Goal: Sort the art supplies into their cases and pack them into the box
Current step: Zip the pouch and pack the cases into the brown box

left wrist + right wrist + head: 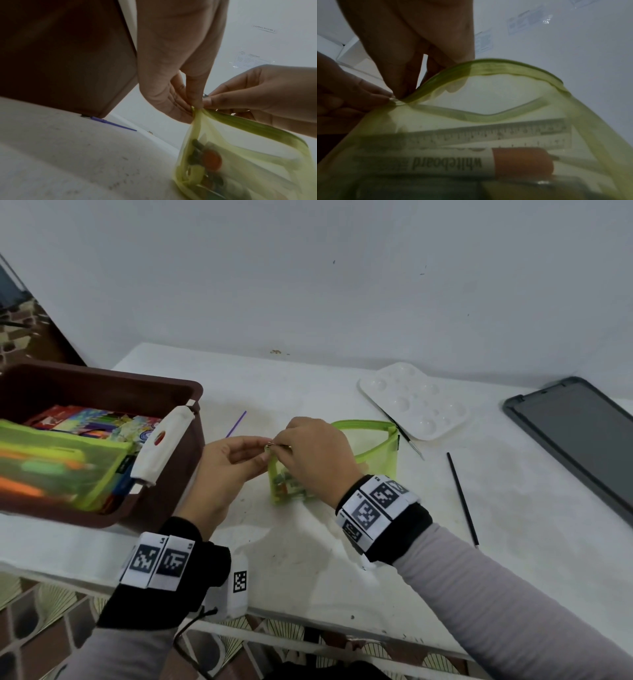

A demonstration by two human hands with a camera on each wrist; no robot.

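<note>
1. The left hand (226,463) pinches the near top corner of the green mesh pouch (373,453) between thumb and fingers (192,88), holding that end up.
2. The right hand (315,453) meets it at the same corner, its fingers (223,97) narrowed on a small metal zip pull (274,444); the pouch mouth (488,75) gapes open behind.
3. The pouch stands on the white worktop (308,559); inside lie a whiteboard marker (453,162) with an orange cap and a clear ruler (488,135).
4. To the left sits the brown box (164,392), which holds a second green pouch (61,467), a white tube (164,446) and colourful packs.
5. Loose on the worktop: a purple stick (236,424), a white palette (414,400), a thin brush (407,440) beside it, a black stick (462,498) and a dark lid (582,440).
</note>
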